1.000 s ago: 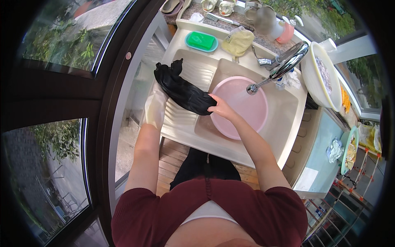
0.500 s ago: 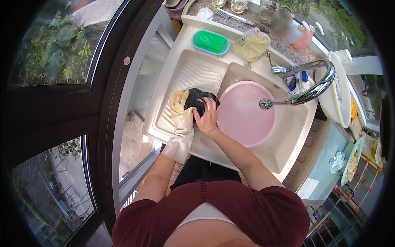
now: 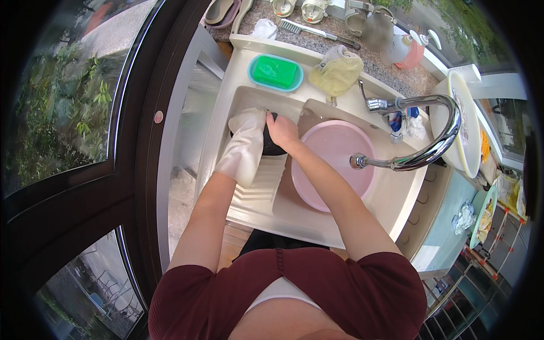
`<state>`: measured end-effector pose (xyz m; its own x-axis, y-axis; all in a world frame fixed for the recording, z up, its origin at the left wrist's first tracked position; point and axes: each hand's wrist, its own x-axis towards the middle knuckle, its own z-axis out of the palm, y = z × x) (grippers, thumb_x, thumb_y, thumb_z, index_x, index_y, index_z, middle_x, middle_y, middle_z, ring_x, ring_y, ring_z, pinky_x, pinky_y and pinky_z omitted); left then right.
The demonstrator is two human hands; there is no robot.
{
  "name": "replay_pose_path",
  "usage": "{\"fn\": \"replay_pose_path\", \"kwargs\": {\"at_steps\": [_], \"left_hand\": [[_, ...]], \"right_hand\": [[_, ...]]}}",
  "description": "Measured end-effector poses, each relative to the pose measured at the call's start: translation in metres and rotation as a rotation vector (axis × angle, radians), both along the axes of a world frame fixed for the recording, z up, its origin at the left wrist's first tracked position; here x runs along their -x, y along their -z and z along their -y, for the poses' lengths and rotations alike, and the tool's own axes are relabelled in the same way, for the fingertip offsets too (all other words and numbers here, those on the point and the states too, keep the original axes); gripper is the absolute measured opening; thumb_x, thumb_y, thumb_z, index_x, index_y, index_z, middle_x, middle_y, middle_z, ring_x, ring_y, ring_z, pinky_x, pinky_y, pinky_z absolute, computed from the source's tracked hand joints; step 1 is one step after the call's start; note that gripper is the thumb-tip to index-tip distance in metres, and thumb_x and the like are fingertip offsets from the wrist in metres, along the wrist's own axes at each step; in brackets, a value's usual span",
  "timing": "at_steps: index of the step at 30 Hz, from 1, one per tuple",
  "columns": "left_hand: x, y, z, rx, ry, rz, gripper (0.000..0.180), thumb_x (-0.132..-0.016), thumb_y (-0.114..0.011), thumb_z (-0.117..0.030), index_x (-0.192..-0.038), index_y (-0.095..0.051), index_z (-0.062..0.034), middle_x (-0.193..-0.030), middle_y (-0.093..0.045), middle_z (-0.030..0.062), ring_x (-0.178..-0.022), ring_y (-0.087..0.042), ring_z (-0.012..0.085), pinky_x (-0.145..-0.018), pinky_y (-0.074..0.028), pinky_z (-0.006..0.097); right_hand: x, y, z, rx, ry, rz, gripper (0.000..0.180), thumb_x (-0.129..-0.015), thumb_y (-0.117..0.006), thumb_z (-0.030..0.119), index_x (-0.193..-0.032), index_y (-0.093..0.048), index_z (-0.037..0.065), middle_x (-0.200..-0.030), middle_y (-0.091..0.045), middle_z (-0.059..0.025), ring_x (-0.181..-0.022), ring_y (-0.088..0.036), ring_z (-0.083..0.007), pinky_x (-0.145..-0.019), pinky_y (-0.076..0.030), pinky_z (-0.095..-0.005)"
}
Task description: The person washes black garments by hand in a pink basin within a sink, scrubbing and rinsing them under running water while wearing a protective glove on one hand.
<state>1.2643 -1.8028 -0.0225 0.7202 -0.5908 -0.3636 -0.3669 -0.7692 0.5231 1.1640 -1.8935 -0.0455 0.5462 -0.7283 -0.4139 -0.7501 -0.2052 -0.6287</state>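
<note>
A wet-looking black cloth [image 3: 273, 143] lies bunched on the ribbed washboard [image 3: 258, 187] in the left part of the sink. My left hand [image 3: 247, 126], in a long cream rubber glove, is closed on its left side; the fingertips are tucked out of sight. From the right, my bare right hand [image 3: 281, 130] bends over the cloth and grips its upper edge, close against the glove. Much of the cloth is hidden under both hands. Beside them in the basin sits a pink washbowl [image 3: 334, 170] holding cloudy water, below the chrome faucet [image 3: 419, 158].
Along the sink's back rim are a green soap bar [image 3: 275, 71] in a blue dish and a yellowish scrubbing mitt [image 3: 338, 71]. A brush [image 3: 317, 31], sandals [image 3: 314, 10] and a pink pump bottle [image 3: 411, 54] line the ledge. A dark-framed glass door [image 3: 139, 141] borders the left.
Both hands and the black cloth have moved up the washboard, away from me. My right hand has turned from lying spread over the cloth to gripping its upper edge.
</note>
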Motion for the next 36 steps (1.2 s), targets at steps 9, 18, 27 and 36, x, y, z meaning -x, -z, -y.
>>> {"fn": "replay_pose_path", "kwargs": {"at_steps": [9, 18, 27, 36], "left_hand": [[0.017, -0.019, -0.095, 0.383, 0.059, -0.033, 0.025, -0.073, -0.064, -0.022, -0.086, -0.065, -0.0019, -0.089, -0.064, 0.0134, -0.084, -0.059, 0.033, -0.078, -0.046, 0.041], [0.067, 0.0, -0.107, 0.601, -0.043, 0.243, 0.027, -0.076, -0.064, -0.029, -0.082, -0.065, -0.0023, -0.082, -0.065, 0.0143, -0.078, -0.061, 0.035, -0.071, -0.048, 0.042], [0.041, -0.029, -0.033, -0.094, -0.028, 0.27, 0.065, -0.088, -0.046, -0.058, -0.063, -0.068, -0.0021, -0.065, -0.063, 0.0201, -0.07, -0.064, 0.0389, -0.066, -0.049, 0.044], [0.041, -0.028, -0.023, -0.226, -0.064, 0.316, 0.072, -0.087, -0.04, -0.067, -0.076, -0.073, -0.0036, -0.076, -0.067, 0.0216, -0.08, -0.066, 0.0397, -0.077, -0.051, 0.044]], "right_hand": [[0.056, -0.019, -0.098, 0.308, -0.091, 0.391, 0.038, -0.09, -0.055, 0.046, -0.109, -0.068, 0.016, -0.124, -0.055, -0.0106, -0.116, -0.048, -0.0338, -0.094, -0.037, -0.0507], [0.072, -0.012, -0.131, 0.364, -0.228, 0.647, 0.02, -0.069, -0.061, 0.018, -0.088, -0.059, 0.01, -0.091, -0.055, -0.009, -0.092, -0.054, -0.029, -0.075, -0.039, -0.0413], [0.046, 0.013, -0.085, 0.204, -0.128, 0.488, 0.017, -0.082, -0.05, 0.015, -0.094, -0.058, 0.006, -0.079, -0.063, -0.0156, -0.074, -0.061, -0.0371, -0.064, -0.047, -0.0474], [0.226, 0.054, -0.04, 0.261, -0.195, -0.176, 0.056, -0.087, -0.062, 0.03, -0.135, -0.046, 0.005, -0.133, -0.049, -0.0181, -0.118, -0.051, -0.0337, -0.097, -0.041, -0.0453]]}}
